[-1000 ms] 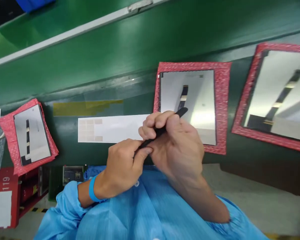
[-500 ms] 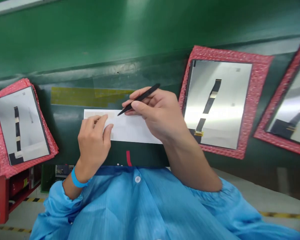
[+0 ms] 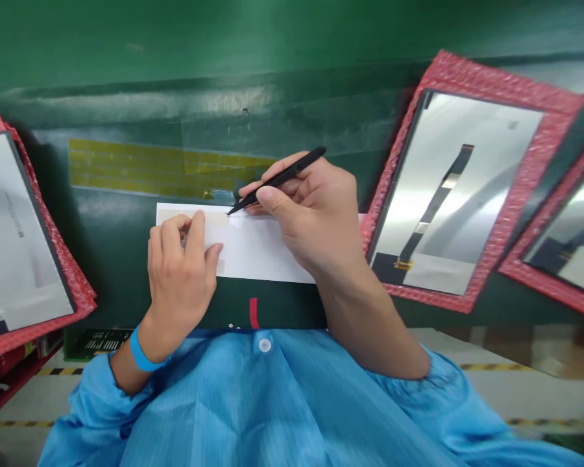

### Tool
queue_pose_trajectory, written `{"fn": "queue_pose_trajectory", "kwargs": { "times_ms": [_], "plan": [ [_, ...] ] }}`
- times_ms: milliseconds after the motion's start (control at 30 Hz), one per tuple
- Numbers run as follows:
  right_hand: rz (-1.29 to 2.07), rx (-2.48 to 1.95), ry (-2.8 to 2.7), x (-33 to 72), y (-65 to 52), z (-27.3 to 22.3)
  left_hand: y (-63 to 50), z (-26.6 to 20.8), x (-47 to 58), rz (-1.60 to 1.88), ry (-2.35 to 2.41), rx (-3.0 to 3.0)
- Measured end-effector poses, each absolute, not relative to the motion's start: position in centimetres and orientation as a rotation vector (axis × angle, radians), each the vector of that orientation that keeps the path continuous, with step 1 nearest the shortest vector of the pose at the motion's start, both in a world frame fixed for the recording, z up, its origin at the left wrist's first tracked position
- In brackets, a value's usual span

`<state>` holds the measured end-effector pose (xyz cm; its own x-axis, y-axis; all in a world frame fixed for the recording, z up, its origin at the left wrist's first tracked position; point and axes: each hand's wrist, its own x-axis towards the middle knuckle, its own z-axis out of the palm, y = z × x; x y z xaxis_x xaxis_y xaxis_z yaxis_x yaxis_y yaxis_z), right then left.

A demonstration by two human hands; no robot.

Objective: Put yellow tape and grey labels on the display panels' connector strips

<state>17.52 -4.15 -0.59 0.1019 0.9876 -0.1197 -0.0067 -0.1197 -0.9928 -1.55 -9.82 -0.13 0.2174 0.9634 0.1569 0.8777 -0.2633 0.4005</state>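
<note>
In my right hand [image 3: 316,217] is a slim black pointed tool [image 3: 292,170], gripped like a pen between thumb and fingers. Its tip meets a white sheet [image 3: 257,253] at the end of a pale beige strip [image 3: 218,219] along the upper edge. I cannot tell whether it is tweezers or a pick. My left hand [image 3: 181,269] rests on the sheet's left part, fingers bent and thumb apart from the index finger. Its fingertips press near the beige strip, and another small beige patch [image 3: 220,266] shows beside the thumb. The sheet's right end is partly behind my right arm.
Right of the sheet lies a display panel [image 3: 496,162] with a ribbon cable on pink bubble wrap [image 3: 559,123]; another panel [image 3: 577,250] sits farther right. At left a panel [image 3: 34,259] lies on stacked pink wrap. Yellow tape strips [image 3: 131,165] lie behind the sheet on the green mat.
The view has shifted, so the side panels appear farther apart and lower left wrap is partly cut off. Both hands stay on the sheet; the tool's tip is now at the strip's end.
</note>
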Motion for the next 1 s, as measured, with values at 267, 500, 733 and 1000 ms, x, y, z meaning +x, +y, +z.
{"fn": "queue_pose_trajectory", "kwargs": {
  "times_ms": [267,500,733,1000],
  "plan": [
    [1.251,-1.363,-1.068,17.0,-3.9,-0.5,-9.6,-0.2,-1.5,0.568,1.745,2.276],
    [1.341,-1.176,-0.973,16.8,-4.1,-0.4,-9.2,-0.4,-2.2,0.631,1.711,2.261],
    [1.165,-1.076,-1.101,16.0,-4.2,-0.5,-8.4,-0.1,-2.8,0.557,1.73,2.279],
    [1.11,-0.986,-1.148,15.0,-4.9,-1.5,-8.5,0.4,-2.2,0.521,1.763,2.209]
  ]
}}
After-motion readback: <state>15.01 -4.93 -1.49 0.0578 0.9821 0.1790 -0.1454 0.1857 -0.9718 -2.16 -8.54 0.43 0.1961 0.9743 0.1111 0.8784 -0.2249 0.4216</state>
